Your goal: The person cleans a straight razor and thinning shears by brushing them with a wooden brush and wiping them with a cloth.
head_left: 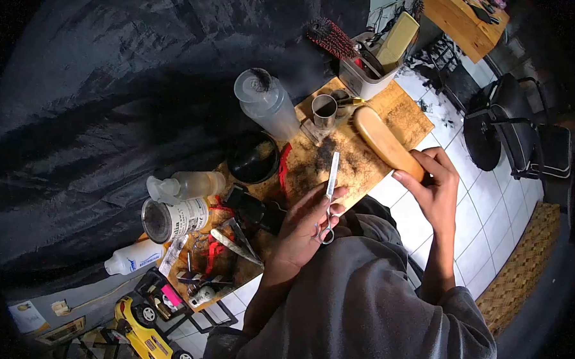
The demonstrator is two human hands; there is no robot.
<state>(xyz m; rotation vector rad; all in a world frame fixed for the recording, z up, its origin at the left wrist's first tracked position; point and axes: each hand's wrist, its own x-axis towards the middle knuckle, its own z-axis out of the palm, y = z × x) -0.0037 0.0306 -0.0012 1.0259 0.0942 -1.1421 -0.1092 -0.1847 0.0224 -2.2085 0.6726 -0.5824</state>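
Observation:
In my left hand (pixel 300 228) is a pair of thinning scissors (pixel 332 175), its toothed blade pointing away from me over the wooden table (pixel 402 117). The finger rings hang beside my fingers. My right hand (pixel 440 191) grips one end of a long, curved wooden brush (pixel 388 142). Its smooth back faces up, and dark bristles show along its far edge. Cut hair lies scattered on the tabletop below both tools. A metal cup (pixel 324 109) stands beyond the brush, next to a clear plastic bottle (pixel 268 105).
A grey bin (pixel 369 80) holds a hairbrush (pixel 330 39) and other tools. Along the table are a black bowl (pixel 253 157), a pump bottle (pixel 188 185), a can (pixel 175 219) and a straight razor (pixel 230 242). A black chair (pixel 505 121) stands on the tiled floor.

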